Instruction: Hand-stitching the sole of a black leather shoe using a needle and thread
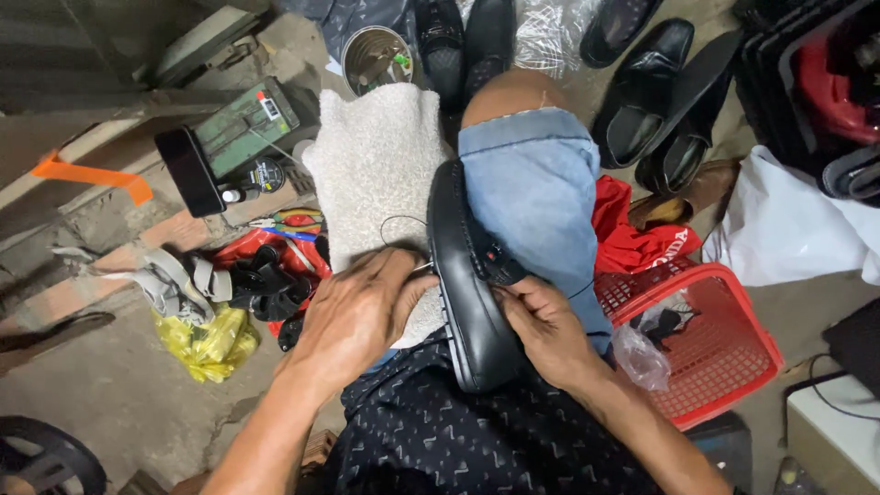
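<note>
A black shoe (469, 284) lies on its side between the knees, against a white towel (376, 174) — the left hand (362, 307) presses its sole edge, seemingly pinching a needle, while the right hand (541, 325) grips its upper; red basket (710, 339) nearby.

Cobbler's workshop — shoes (655, 87), pliers (291, 218)
</note>
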